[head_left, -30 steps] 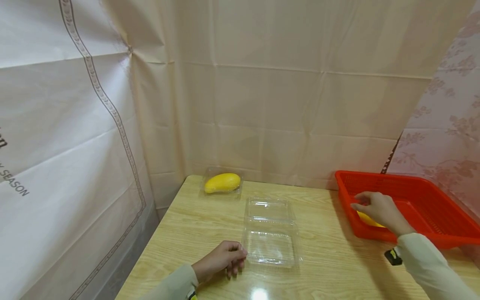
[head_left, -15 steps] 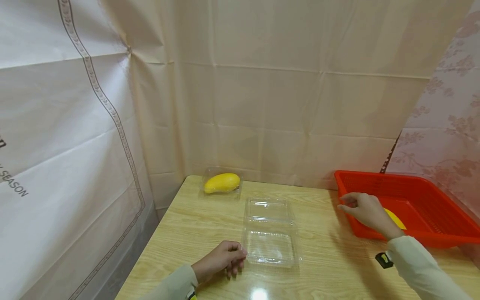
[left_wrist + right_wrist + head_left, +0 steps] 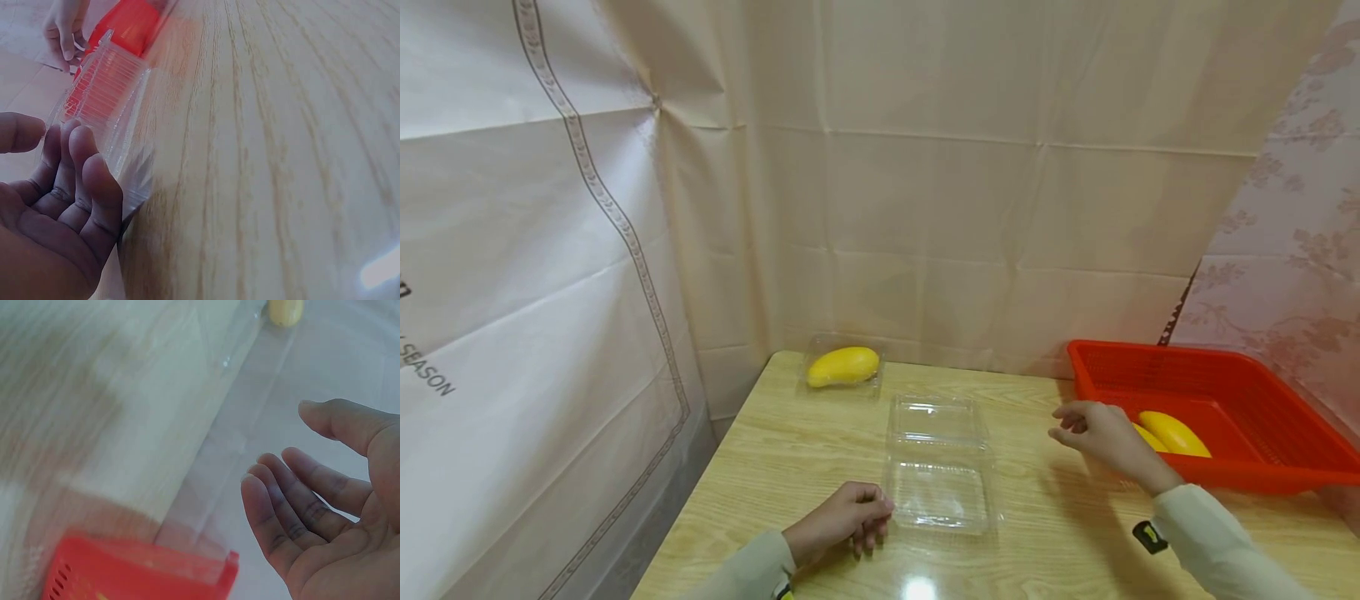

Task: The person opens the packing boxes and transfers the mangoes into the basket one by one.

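An unfolded clear plastic clamshell container point(image 3: 942, 496) lies on the table, lid part at the back. My left hand point(image 3: 847, 518) pinches its left front edge between thumb and fingers; in the left wrist view, the fingers point(image 3: 75, 162) are bent at the ridged plastic. My right hand point(image 3: 1108, 437), holding nothing, hovers beside the red basket point(image 3: 1232, 475), above the table. In the right wrist view its fingers point(image 3: 300, 519) are loosely bent, thumb apart. Two smooth yellow elongated fruits point(image 3: 1176, 433) sit in the basket, one partly hidden behind the hand and rim.
Another clear container point(image 3: 877, 385) with a yellow elongated fruit point(image 3: 844, 367) stands at the table's back left corner. Cloth sheets point(image 3: 925, 208) hang behind and at both sides. The wooden table point(image 3: 775, 450) shows between the containers and the basket.
My right hand has moved left from over the basket to beside it, holding nothing, uncovering the two yellow fruits. My left hand and the container have stayed put.
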A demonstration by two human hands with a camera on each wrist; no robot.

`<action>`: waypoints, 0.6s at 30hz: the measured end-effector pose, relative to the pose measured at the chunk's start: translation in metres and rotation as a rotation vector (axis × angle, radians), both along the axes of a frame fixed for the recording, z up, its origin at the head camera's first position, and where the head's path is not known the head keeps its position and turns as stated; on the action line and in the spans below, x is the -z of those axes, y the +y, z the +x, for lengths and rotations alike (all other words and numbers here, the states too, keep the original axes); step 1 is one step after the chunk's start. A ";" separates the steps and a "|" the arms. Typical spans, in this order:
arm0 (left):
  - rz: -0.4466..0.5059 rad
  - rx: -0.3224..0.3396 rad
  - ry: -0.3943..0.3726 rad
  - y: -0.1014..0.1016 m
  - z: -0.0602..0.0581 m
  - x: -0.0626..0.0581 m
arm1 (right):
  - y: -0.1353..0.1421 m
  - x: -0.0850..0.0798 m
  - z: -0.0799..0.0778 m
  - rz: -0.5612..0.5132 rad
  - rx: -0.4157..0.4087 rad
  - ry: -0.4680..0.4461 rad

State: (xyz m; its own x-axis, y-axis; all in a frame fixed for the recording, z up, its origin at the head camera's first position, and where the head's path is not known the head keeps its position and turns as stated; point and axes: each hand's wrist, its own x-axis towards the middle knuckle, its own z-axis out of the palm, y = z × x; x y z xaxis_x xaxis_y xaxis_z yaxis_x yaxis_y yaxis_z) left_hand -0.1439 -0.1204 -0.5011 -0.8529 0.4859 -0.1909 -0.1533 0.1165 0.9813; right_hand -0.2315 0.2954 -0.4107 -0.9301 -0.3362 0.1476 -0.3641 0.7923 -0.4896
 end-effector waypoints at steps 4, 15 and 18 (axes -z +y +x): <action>-0.002 -0.003 0.004 0.000 0.000 0.001 | -0.009 0.008 0.002 0.014 -0.007 -0.021; 0.005 0.002 0.003 0.000 0.000 0.001 | -0.032 0.027 0.009 0.011 -0.057 0.028; 0.003 0.005 0.004 -0.001 0.000 0.001 | -0.036 0.032 0.011 0.007 -0.077 0.023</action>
State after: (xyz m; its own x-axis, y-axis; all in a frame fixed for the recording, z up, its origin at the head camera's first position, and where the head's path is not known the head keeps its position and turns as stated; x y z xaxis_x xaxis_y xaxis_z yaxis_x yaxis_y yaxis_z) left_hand -0.1442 -0.1210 -0.5019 -0.8510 0.4911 -0.1861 -0.1490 0.1140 0.9822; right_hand -0.2208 0.2590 -0.4430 -0.8978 -0.4080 0.1659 -0.4353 0.7647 -0.4752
